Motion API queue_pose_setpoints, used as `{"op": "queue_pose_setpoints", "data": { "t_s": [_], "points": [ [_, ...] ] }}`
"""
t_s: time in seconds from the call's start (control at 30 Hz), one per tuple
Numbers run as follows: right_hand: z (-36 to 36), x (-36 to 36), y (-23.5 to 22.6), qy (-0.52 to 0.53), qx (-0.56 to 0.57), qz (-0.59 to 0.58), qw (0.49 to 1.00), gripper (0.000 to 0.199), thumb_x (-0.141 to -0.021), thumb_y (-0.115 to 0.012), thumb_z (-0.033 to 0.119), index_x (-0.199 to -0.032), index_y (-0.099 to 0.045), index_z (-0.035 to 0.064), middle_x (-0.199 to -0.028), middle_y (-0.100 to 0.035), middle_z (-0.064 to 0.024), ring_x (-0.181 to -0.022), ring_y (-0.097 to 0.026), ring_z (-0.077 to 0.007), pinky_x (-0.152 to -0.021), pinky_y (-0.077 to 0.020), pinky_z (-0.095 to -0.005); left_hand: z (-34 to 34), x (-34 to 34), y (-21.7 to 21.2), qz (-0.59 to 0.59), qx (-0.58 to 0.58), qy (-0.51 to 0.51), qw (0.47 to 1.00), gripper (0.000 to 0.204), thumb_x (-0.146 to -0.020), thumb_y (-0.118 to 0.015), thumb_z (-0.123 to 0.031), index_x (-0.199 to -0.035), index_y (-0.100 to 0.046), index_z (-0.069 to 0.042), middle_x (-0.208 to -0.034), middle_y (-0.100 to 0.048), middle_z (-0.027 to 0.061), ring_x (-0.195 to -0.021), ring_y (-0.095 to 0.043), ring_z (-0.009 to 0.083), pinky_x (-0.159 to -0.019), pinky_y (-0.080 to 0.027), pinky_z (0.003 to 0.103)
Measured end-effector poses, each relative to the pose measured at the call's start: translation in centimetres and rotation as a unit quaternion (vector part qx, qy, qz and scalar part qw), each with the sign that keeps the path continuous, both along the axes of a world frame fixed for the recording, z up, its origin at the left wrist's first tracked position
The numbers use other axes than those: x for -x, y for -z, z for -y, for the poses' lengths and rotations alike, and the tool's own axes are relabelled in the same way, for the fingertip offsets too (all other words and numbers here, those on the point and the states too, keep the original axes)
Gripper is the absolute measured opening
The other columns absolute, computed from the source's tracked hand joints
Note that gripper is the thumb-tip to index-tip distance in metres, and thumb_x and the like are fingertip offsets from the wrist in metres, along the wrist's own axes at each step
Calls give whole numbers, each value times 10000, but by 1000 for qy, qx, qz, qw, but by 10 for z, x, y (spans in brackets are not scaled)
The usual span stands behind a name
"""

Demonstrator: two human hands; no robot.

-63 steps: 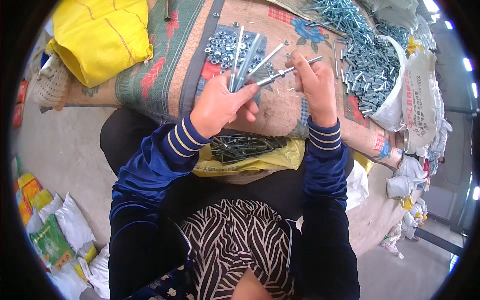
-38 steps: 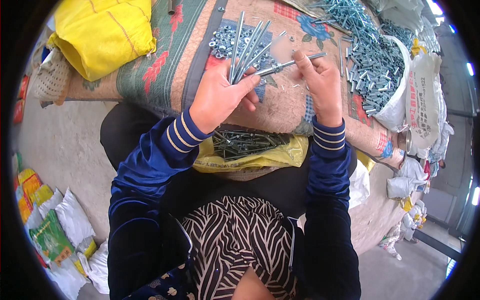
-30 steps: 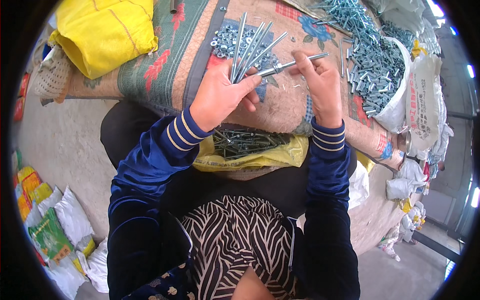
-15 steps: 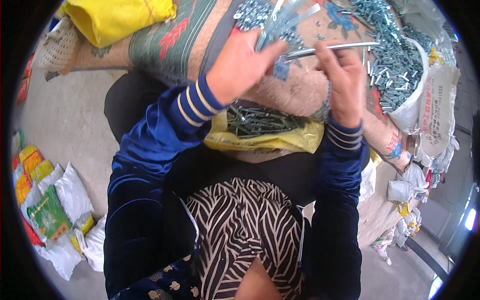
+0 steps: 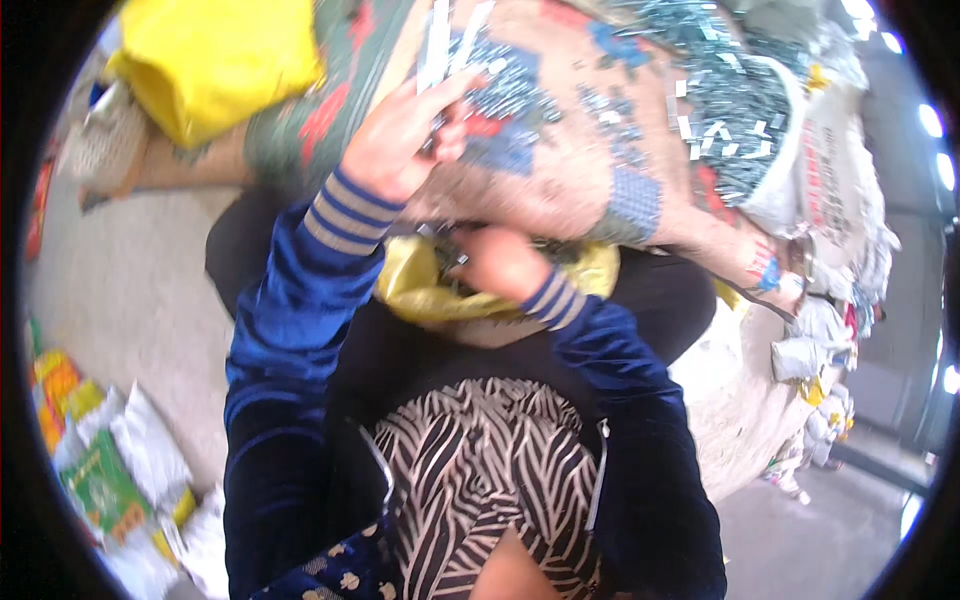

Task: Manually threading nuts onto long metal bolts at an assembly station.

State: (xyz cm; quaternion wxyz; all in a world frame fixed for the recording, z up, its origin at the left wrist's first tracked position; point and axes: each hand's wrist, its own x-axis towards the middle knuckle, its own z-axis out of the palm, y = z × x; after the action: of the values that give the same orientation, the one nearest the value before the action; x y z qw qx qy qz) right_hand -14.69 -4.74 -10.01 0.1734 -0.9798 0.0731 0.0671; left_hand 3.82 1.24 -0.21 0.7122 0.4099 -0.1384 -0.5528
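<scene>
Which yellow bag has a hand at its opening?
The yellow bag in the middle: the right hand is at its mouth. The upper-left yellow bag has none there.

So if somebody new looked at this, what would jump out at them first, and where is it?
Probably the bright yellow sack at the upper left, then the heap of shiny metal pieces at the upper right. Nearer the middle, the left hand holds metal rods that point toward the top edge, while the right hand, blurred, is at the mouth of a yellow bag below.
</scene>
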Motion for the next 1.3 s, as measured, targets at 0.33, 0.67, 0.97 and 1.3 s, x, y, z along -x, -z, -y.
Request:
{"op": "queue_pose_setpoints", "data": {
  "t_s": [0.33,0.67,0.97,1.3],
  "points": [
    [33,26,-91,-27,-19,42,999,255,-708,-706,277,-827,-640,62,-740,-629,-127,-736,-629,-328,-630,-494,-406,3,1,-7,25,-34,76,996,292,-962,-506,-204,-1202,-527,-39,-693,-406,-60,-522,-321,14,-423,-243,154],
    [298,63,-75,443,232,94,861,184,-746,-628,215,-824,-669,54,-870,-642,-176,-826,-617,-338,-721,-486,-431,30,14,-9,-27,-61,102,993,273,-950,-532,-225,-1162,-538,-53,-695,-465,-38,-513,-373,24,-415,-259,150],
    [300,47,-77,330,336,65,880,200,-683,-628,174,-852,-673,78,-910,-649,-158,-753,-630,-338,-659,-491,-449,29,20,-4,-58,-80,113,989,263,-941,-554,-219,-1130,-550,-37,-675,-457,-34,-491,-361,28,-408,-262,150],
    [203,20,-125,301,-577,311,693,203,-895,-603,86,-1062,-528,-2,-904,-645,-87,-809,-653,-171,-670,-534,-260,28,33,1,0,-80,156,985,245,-924,-576,-207,-1089,-575,-25,-665,-567,5,-447,-445,34,-379,-284,156]
  ]
}}
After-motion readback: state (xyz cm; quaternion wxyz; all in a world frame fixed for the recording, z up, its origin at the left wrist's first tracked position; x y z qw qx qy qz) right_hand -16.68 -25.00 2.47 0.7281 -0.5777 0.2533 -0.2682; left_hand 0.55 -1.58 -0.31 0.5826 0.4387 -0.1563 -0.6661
